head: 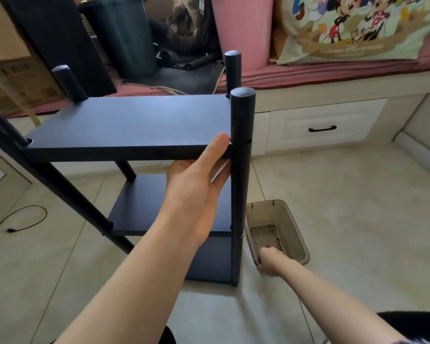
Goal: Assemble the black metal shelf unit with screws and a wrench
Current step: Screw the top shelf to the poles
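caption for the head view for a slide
Left hand steadies the top shelf at a post while right hand reaches into the parts bin.

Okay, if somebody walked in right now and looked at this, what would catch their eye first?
Probably the black shelf unit standing in the middle of the tiled floor, with the left hand gripping the front edge of its top board beside the near right post. Next, the right hand reaching down into a small clear plastic bin on the floor just right of that post. The bright cartoon-print cushion on the bench behind also stands out.
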Available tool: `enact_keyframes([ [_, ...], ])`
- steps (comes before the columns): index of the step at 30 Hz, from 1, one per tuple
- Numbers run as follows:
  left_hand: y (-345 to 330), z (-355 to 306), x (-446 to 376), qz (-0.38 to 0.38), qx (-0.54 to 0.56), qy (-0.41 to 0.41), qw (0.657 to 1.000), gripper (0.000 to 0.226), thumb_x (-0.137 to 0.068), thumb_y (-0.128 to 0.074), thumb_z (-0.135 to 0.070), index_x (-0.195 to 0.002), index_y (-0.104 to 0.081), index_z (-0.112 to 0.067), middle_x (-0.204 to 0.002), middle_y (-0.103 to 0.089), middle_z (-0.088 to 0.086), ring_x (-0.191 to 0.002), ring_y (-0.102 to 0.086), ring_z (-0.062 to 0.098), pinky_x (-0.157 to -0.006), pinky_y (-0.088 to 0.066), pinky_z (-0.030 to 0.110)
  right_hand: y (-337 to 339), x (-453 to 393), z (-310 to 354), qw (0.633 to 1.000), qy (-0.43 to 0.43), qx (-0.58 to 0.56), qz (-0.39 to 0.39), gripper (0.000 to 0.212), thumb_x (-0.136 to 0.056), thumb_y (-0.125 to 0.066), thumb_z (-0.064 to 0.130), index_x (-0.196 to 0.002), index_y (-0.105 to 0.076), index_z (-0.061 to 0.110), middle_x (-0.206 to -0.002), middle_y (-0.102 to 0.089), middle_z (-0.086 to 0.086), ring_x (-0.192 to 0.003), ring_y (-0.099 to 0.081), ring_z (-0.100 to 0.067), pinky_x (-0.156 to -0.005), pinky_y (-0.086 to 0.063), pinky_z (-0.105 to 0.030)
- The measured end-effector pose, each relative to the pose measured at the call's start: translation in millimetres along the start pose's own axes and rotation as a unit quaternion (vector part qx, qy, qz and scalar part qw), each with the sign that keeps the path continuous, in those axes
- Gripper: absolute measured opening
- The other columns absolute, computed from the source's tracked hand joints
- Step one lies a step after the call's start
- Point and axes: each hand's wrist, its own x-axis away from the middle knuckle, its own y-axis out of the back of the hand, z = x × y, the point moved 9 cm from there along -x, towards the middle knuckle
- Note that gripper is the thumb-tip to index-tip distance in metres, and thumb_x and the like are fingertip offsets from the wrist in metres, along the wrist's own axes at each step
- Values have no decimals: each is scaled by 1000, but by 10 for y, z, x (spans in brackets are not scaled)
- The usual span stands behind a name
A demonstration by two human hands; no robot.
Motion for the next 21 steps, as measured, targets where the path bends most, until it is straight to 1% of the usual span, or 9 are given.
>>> enact_keyframes([
  [2,-10,-1,10,-1,2,1,1000,15,-73,-72,-25,-84,-72,-15,-95,-74,10,-103,-73,28,-94,-58,35,-29,17,-1,1000,12,17,-7,32,-96,-50,17,-125,-53,3,-133,-55,-18,-119,-57,-34,-89,-47,-33],
  [4,-11,-4,13,-3,9,3,1000,11,-71,-73,-24,-78,-73,-16,-94,-74,10,-101,-73,27,-93,-59,35,-108,37,-1,1000,25,13,12,32,-93,-57,21,-121,-58,4,-128,-60,-15,-111,-60,-31,-81,-46,-31],
  [7,-17,-6,14,-4,9,4,1000,15,-74,-72,-24,-84,-72,-13,-95,-74,10,-100,-73,27,-95,-58,35,-283,60,-17,996,39,-29,76,30,-86,-68,21,-113,-70,8,-110,-70,-9,-85,-62,-20,-74,-52,-30],
  [10,-29,-1,24,-2,15,6,1000,14,-75,-71,-23,-84,-73,-13,-94,-74,9,-99,-73,25,-96,-58,35,-438,63,-96,985,29,-103,136,27,-86,-69,16,-112,-71,8,-96,-73,-5,-78,-66,-18,-77,-57,-30],
  [13,-35,-9,27,-4,12,6,1000,20,-75,-71,-24,-90,-70,-11,-95,-74,8,-99,-73,24,-95,-58,34,-324,-71,-258,993,8,-101,57,20,-91,-61,10,-109,-67,2,-103,-72,-12,-86,-70,-22,-77,-58,-32],
  [15,-29,-12,31,-9,7,5,1000,22,-74,-71,-25,-91,-69,-11,-95,-73,9,-99,-73,25,-93,-59,34,-230,-168,-383,998,-14,-67,1,11,-95,-54,6,-88,-58,-1,-111,-66,-14,-94,-66,-26,-71,-53,-31],
  [17,-17,-5,22,-13,6,5,1000,29,-73,-71,-25,-97,-66,-9,-96,-71,10,-98,-73,24,-92,-59,34,-217,-289,-472,998,-39,-49,-9,30,-97,-52,7,-69,-40,7,-118,-62,-16,-97,-61,-25,-64,-46,-27],
  [19,-3,3,4,-12,3,4,1000,37,-73,-72,-26,-104,-63,-6,-96,-70,10,-97,-73,24,-91,-59,33,-228,-376,-486,998,-44,-43,-10,19,-98,-52,12,-81,-52,5,-130,-60,-17,-108,-61,-26,-78,-48,-28],
  [21,15,6,-16,-11,-3,1,1000,39,-74,-72,-25,-106,-62,-5,-95,-71,10,-96,-73,23,-91,-59,33,-270,-495,-522,996,-53,-64,-24,22,-100,-48,10,-115,-59,-1,-140,-50,-22,-126,-53,-31,-96,-44,-29],
])
